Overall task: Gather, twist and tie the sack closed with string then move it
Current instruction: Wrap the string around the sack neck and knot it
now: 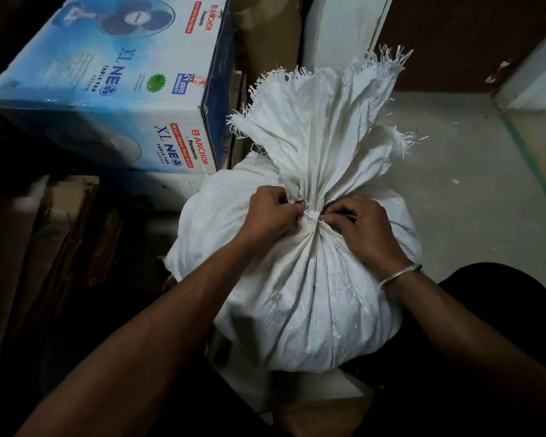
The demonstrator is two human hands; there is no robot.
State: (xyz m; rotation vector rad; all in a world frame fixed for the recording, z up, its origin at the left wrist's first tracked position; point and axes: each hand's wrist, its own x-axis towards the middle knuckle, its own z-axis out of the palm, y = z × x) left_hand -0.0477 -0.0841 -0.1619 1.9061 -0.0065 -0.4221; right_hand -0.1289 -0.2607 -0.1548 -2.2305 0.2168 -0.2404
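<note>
A full white woven sack stands on the floor in front of me, its neck gathered tight and its frayed mouth fanning out above. A white string wraps the neck. My left hand pinches one end of the string at the left of the neck, fingers curled. My right hand, with a metal bangle on the wrist, pinches the other end at the right of the neck. Both hands sit close against the sack.
A blue and white table fan box stands just left of the sack, on top of other cartons. Brown cardboard lies at the lower left. Pale concrete floor stretches to the right, with a wall behind.
</note>
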